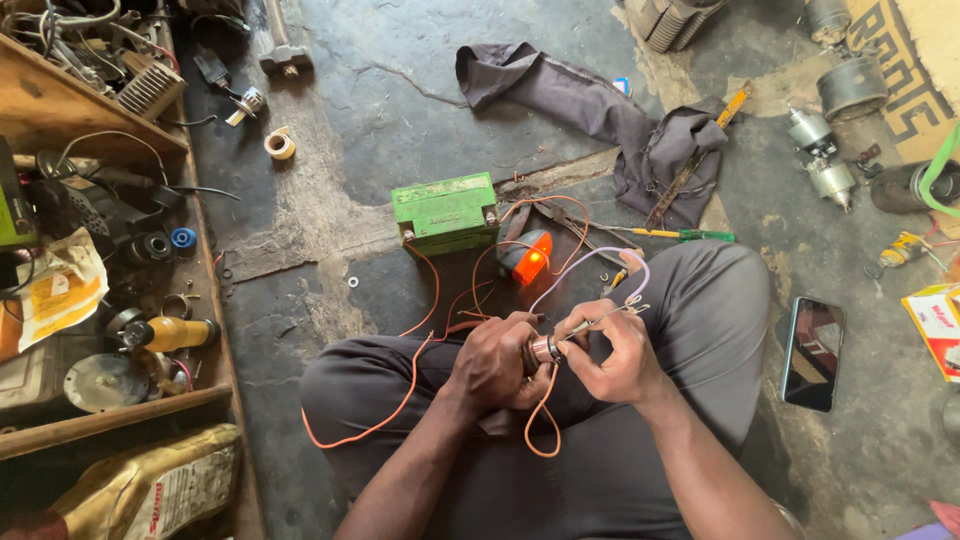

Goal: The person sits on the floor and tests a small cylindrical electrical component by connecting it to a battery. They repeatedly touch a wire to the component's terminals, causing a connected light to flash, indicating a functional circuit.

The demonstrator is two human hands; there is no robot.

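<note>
I sit cross-legged on a dark floor. My left hand [492, 362] grips a small copper-wound cylindrical part [543, 349] over my lap. My right hand [612, 352] holds a thin metal probe [598, 321] against that part. Orange wires [420, 375] loop from the part to a green battery [445, 211] on the floor ahead. A pale lilac wire [590, 262] arcs above my hands. An orange indicator lamp [529, 258] glows beside the battery.
A dark cloth [600, 110] lies beyond the battery, with a yellow-and-green screwdriver [680, 235] near it. A phone [812, 352] rests at my right knee. Small motors [830, 140] sit at the upper right. Wooden shelves [120, 300] of parts stand on the left.
</note>
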